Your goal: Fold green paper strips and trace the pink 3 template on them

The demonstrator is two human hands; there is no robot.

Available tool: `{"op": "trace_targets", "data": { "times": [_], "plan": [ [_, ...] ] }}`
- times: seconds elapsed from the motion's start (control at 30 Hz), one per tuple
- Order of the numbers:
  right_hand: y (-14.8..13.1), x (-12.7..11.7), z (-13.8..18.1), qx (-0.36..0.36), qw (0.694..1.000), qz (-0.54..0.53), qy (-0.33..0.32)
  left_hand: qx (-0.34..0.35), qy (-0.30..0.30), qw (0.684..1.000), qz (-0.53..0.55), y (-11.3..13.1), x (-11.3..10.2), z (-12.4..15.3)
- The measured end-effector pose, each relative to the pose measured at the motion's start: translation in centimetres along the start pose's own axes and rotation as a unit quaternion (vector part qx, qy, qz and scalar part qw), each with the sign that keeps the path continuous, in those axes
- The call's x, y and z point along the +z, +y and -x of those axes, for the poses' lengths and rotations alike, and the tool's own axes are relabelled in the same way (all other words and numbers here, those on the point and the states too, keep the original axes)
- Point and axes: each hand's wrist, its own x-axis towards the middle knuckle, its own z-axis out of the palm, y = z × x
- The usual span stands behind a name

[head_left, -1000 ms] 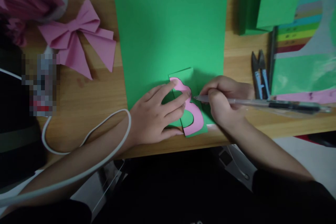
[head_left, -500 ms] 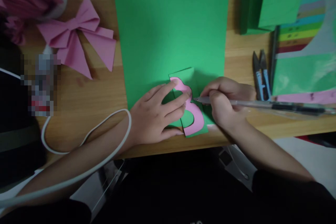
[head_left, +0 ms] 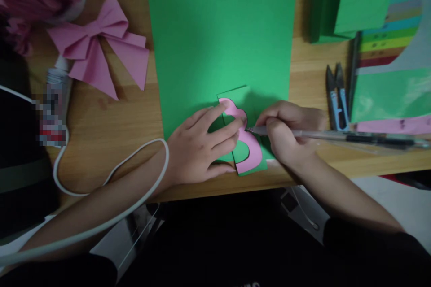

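My left hand (head_left: 198, 148) lies flat with fingers spread, pressing a pink curved paper cutout (head_left: 251, 148) onto a small green paper piece (head_left: 240, 96). That piece rests on a large green sheet (head_left: 218, 31) near the desk's front edge. My right hand (head_left: 289, 132) is closed round a clear pen (head_left: 336, 135). The pen's tip touches the right edge of the pink cutout, about halfway along it.
A pink paper bow (head_left: 97, 47) lies at the back left, with a glue bottle (head_left: 55, 98) beside it. A white cable (head_left: 111, 175) loops over my left forearm. Small snips (head_left: 336, 94) and stacked coloured paper (head_left: 384, 45) sit to the right on the wooden desk (head_left: 117, 116).
The pen tip has crept slightly left along the pink cutout's edge. My left hand has stayed in place.
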Motion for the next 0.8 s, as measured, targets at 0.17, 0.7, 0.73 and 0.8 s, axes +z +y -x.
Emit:
{"op": "trace_targets", "data": {
  "times": [0.17, 0.7, 0.73, 0.8],
  "plan": [
    [0.0, -0.1, 0.0, -0.011, 1.0, 0.001, -0.012, 0.0, 0.002, 1.0, 0.0, 0.0, -0.1, -0.1],
    [0.0, -0.7, 1.2, 0.004, 0.993, -0.11, -0.052, -0.008, -0.001, 1.0, 0.021, -0.1, 0.0, 0.2],
    [0.0, -0.8, 1.1, -0.004, 0.992, -0.107, -0.069, -0.009, -0.002, 1.0, 0.022, -0.2, -0.1, 0.2],
    [-0.2, -0.8, 0.9, -0.011, 0.992, -0.097, -0.08, -0.014, 0.005, 0.999, 0.029, -0.2, -0.1, 0.2]
  ]
}}
